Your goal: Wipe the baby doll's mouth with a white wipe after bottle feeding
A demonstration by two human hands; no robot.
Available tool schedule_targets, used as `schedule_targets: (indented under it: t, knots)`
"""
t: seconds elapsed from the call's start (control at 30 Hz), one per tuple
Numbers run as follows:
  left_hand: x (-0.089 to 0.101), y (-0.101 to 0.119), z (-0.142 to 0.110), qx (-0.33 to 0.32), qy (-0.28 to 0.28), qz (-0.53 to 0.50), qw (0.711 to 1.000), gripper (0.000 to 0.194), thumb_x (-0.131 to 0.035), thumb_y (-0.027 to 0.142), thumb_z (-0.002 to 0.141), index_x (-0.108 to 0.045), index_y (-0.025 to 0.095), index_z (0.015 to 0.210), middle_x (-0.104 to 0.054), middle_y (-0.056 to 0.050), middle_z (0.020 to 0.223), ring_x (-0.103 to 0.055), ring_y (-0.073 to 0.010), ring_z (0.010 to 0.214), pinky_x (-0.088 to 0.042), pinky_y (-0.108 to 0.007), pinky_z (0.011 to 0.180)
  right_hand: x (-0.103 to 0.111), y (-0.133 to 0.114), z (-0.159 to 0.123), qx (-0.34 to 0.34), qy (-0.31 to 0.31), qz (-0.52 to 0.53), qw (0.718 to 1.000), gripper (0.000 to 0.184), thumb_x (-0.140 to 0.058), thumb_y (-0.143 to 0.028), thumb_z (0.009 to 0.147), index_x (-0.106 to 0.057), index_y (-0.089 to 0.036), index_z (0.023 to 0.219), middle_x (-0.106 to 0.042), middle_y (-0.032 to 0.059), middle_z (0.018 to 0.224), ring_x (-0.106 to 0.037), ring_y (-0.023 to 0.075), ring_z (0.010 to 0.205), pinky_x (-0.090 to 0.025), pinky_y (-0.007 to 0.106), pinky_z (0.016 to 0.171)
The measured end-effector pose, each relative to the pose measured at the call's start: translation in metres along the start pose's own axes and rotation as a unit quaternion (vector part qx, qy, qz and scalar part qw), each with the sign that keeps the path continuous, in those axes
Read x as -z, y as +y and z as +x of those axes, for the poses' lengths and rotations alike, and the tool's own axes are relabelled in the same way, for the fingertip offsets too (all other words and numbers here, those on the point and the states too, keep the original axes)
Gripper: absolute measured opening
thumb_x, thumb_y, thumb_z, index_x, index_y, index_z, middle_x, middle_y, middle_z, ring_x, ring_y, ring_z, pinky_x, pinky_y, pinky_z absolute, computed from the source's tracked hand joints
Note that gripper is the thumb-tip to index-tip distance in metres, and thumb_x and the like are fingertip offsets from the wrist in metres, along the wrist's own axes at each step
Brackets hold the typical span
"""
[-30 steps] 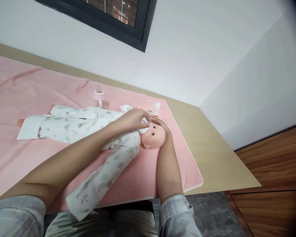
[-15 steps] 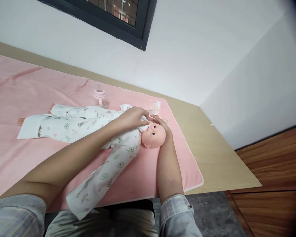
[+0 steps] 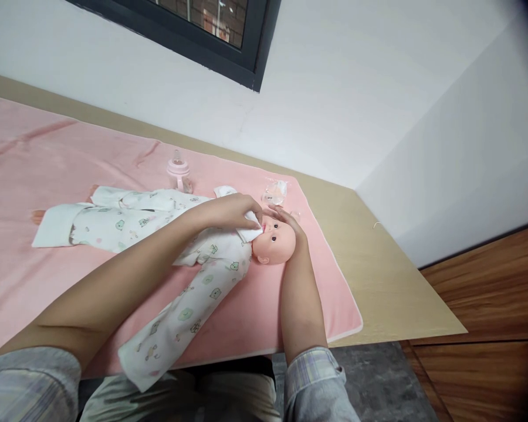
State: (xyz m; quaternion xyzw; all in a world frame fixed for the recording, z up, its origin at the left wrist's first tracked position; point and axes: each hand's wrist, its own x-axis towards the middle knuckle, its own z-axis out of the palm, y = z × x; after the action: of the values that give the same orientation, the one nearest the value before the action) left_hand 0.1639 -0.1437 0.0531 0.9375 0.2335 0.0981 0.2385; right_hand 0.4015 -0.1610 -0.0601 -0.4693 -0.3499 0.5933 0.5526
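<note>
A baby doll (image 3: 278,247) lies on its back in white patterned clothes (image 3: 217,249), its head to the right. My left hand (image 3: 237,211) pinches a small white cloth (image 3: 249,234) beside the doll's mouth and chin. Against the far side and top of the doll's head rests my right hand (image 3: 290,220), fingers stretched out and partly hidden by the head. One long sleeve of the clothes (image 3: 158,346) trails over the table's near edge.
A pink blanket (image 3: 321,281) covers much of the wooden table (image 3: 405,293). A pink-topped baby bottle (image 3: 178,170) stands beyond the doll. Near its head lies a clear plastic item (image 3: 275,190). A wall with a dark-framed window (image 3: 250,70) stands behind.
My left hand has shifted slightly left with the cloth, uncovering more of the doll's mouth. My right hand and the doll stay in place.
</note>
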Motion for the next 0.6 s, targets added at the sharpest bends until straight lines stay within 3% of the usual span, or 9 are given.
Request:
schedule_targets:
  t: [0.27, 0.6]
  knots:
    - [-0.0037, 0.0045, 0.0011, 0.023, 0.001, 0.031, 0.999, 0.020, -0.059, 0.026, 0.082, -0.076, 0.021, 0.091, -0.074, -0.002, 0.088, -0.065, -0.0211, 0.077, -0.038, -0.026, 0.062, -0.0003, -0.0010, 0.0001, 0.001, 0.000, 0.008, 1.000, 0.042, -0.075, -0.044, 0.076, -0.064, -0.030, 0.114, -0.067, 0.0010, 0.131, -0.059, 0.0250, 0.130, -0.047, 0.047, 0.113]
    - [-0.0032, 0.0022, 0.0006, 0.053, 0.022, 0.029, 0.998, 0.022, -0.061, 0.025, 0.080, -0.078, 0.022, 0.094, -0.073, -0.002, 0.085, -0.066, -0.0219, 0.078, -0.040, -0.026, 0.062, -0.0044, -0.0016, -0.0056, -0.002, 0.016, 0.012, 1.000, 0.042, -0.072, -0.049, 0.079, -0.065, -0.029, 0.115, -0.068, 0.0018, 0.129, -0.062, 0.0265, 0.126, -0.048, 0.048, 0.112]
